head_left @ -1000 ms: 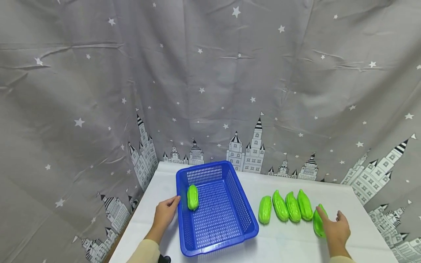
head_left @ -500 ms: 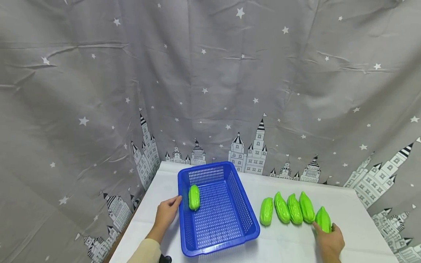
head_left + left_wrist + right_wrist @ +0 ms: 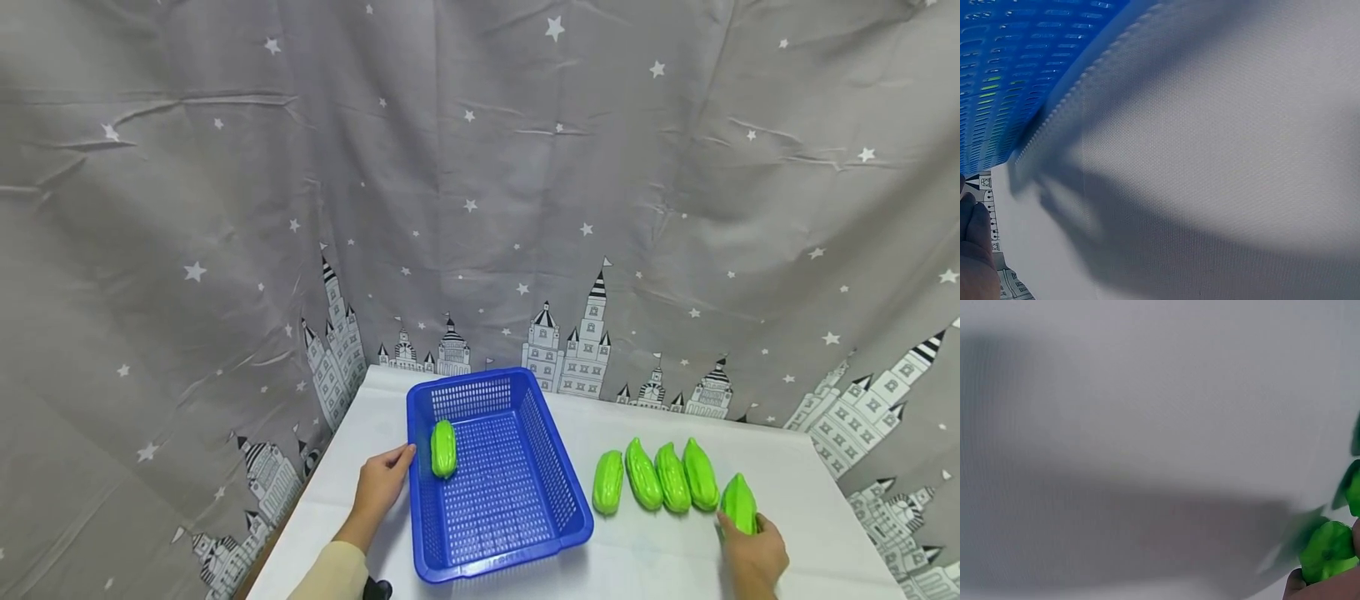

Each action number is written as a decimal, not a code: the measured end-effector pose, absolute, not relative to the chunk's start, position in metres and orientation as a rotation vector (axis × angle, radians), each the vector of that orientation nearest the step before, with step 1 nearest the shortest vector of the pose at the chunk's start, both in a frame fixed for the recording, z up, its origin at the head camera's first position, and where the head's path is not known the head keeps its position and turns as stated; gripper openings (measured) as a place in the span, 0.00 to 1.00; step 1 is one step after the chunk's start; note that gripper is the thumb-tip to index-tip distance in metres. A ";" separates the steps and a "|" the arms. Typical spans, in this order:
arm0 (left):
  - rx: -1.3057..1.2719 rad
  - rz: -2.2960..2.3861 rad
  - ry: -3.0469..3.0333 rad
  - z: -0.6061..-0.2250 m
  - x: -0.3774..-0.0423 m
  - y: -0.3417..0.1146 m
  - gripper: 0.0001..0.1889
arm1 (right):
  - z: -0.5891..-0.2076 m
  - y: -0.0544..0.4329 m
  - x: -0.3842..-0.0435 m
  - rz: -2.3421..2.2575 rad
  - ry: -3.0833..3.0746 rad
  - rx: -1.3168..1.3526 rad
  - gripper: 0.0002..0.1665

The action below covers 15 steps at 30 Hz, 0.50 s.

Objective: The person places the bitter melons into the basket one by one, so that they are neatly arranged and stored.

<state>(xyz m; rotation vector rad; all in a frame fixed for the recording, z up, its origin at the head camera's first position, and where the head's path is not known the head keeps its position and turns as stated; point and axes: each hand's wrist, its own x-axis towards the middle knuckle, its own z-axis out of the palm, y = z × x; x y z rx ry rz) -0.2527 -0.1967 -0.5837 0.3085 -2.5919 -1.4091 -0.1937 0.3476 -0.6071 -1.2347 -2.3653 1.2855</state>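
My left hand pinches the left rim of a blue plastic basket with slotted walls, thumb and fingers at the edge. Inside the basket, by its left wall, lies one bright green, ridged bitter melon. Over on the right, my right hand grips another bitter melon between thumb and fingers, its pointed tip facing away from me. The right wrist view shows the lobed near end of this bitter melon at the lower right corner. Part of it is hidden by the fingers.
Several more bitter melons lie in a row between the basket and my right hand. A white cloth covers the table. Behind it hangs a grey curtain printed with stars and castles.
My right hand has come down from beside the rightmost bitter melon and taken hold of it; the melon now points more upright. My left hand keeps its place on the basket rim.
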 end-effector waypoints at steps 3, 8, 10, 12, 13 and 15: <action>0.308 -1.411 -2.595 -0.584 -0.253 -0.197 0.24 | -0.595 0.351 -0.194 1.254 -2.375 -1.197 0.40; 0.306 -1.407 -2.590 -0.584 -0.255 -0.198 0.23 | -0.566 0.361 -0.206 1.208 -2.390 -1.101 0.41; 0.309 -1.404 -2.590 -0.584 -0.256 -0.198 0.23 | -0.553 0.365 -0.213 1.188 -2.383 -1.057 0.42; 0.315 -1.405 -2.596 -0.585 -0.256 -0.199 0.23 | -0.540 0.367 -0.221 1.168 -2.373 -1.013 0.41; 0.313 -1.405 -2.598 -0.586 -0.256 -0.198 0.23 | -0.534 0.368 -0.224 1.167 -2.369 -0.995 0.41; 0.322 -1.410 -2.601 -0.586 -0.256 -0.198 0.24 | -0.524 0.368 -0.228 1.168 -2.374 -0.966 0.42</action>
